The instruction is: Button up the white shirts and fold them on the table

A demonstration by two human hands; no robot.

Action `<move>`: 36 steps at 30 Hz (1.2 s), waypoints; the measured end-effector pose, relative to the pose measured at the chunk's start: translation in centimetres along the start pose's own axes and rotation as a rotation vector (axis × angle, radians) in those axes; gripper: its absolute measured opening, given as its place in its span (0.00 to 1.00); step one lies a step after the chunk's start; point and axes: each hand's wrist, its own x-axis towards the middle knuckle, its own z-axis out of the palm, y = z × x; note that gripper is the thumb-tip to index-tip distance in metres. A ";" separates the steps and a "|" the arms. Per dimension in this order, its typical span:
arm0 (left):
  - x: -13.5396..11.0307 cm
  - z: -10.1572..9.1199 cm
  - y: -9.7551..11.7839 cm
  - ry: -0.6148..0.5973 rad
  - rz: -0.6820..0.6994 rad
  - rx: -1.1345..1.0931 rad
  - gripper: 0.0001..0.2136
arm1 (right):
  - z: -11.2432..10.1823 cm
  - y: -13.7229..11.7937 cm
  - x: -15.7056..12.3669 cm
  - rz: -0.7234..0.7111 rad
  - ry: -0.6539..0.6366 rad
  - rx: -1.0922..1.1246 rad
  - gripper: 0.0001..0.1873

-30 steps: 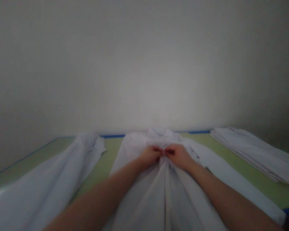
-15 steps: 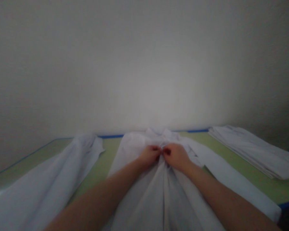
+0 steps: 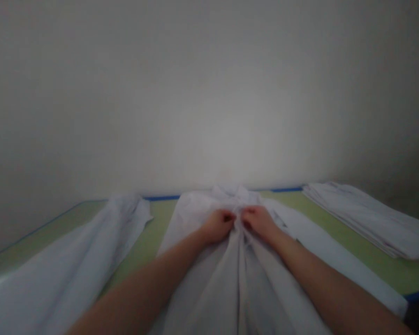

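A white collared coat [image 3: 214, 293] lies front up in the middle of the table, its collar at the far end and one sleeve stretched out to the right. Just below the collar, the fingers of my left hand [image 3: 218, 226] pinch the cloth of the front opening. My right hand [image 3: 260, 221] grips the opposite front edge, a small gap from the left. From both hands, folds of cloth run down toward me. The fingertips are partly hidden, and any button between them is too blurred to make out.
Another white garment [image 3: 77, 260] is spread on the left of the green table [image 3: 139, 251]. A folded stack of white cloth [image 3: 363, 216] sits at the far right. Blue edging [image 3: 164, 198] lines the table, and a pale wall [image 3: 209, 93] rises behind it.
My hands were together at the front opening. Now my right hand has shifted slightly to the right, leaving a small gap. The garments around have not moved.
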 end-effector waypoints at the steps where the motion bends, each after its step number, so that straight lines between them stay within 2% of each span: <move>1: -0.2 0.0 0.4 0.000 0.046 0.044 0.09 | 0.0 0.1 0.0 0.045 -0.025 0.120 0.06; 4: -0.4 0.1 1.7 -0.009 0.140 0.092 0.08 | 0.1 0.2 0.1 0.128 -0.120 0.429 0.04; 8: -0.1 0.2 2.8 -0.005 0.119 0.054 0.12 | -0.1 0.4 0.4 0.203 -0.148 0.671 0.06; 12: 0.0 -0.1 2.9 -0.025 0.083 0.096 0.20 | -0.2 0.7 0.7 0.197 -0.228 0.690 0.04; 17: -0.3 -0.4 2.3 -0.013 0.162 0.281 0.18 | 0.2 1.5 1.0 0.194 -0.230 0.618 0.04; 21: -0.2 -0.5 1.8 0.006 0.176 0.342 0.18 | 0.3 1.8 1.3 0.179 -0.217 0.389 0.05; 23: 0.1 -0.5 1.8 0.024 0.144 0.328 0.20 | 0.0 1.6 1.3 0.071 -0.149 0.143 0.06; 26: 0.2 -0.6 1.9 0.073 0.059 0.326 0.19 | -0.5 0.3 0.7 -0.135 -0.086 -0.259 0.18; 29: 0.1 -1.3 1.8 0.065 -0.022 0.359 0.20 | -1.0 -1.7 -1.1 -0.184 -0.205 -0.556 0.26; 32: -0.5 -2.9 2.0 -0.030 -0.068 0.421 0.20 | -1.3 -3.5 -3.8 -0.191 -0.332 -0.777 0.29; 34: -1.3 -4.1 2.9 -0.075 -0.089 0.498 0.17 | -1.5 -4.1 -5.6 -0.209 -0.378 -0.863 0.28; 36: -2.7 -5.0 4.9 -0.031 -0.044 0.569 0.14 | -1.7 -4.3 -7.2 -0.210 -0.412 -0.879 0.24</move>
